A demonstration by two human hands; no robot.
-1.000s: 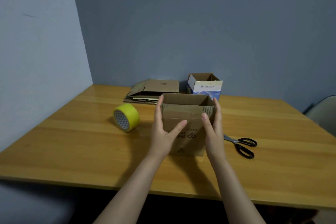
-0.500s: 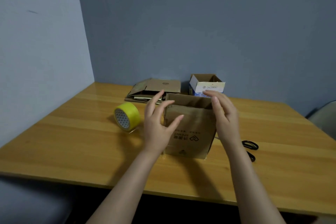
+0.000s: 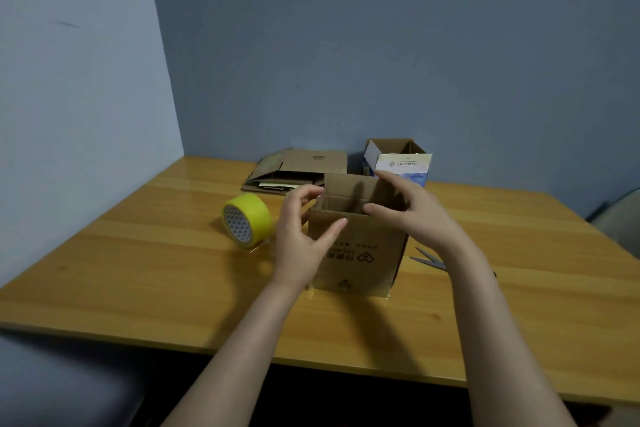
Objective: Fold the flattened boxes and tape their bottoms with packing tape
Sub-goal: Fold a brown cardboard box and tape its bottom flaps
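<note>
Behind the right forearm point(image 3: 485, 308), scissors point(image 3: 428, 259) show blades only; left hand point(image 3: 302, 243) and right hand point(image 3: 414, 217) sit loosely spread at the box point(image 3: 360, 253), contact unclear.

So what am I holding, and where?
Cannot tell: left hand and right hand are at the open top rim of the cardboard box, fingers curved, but no clear grip shows.
</note>
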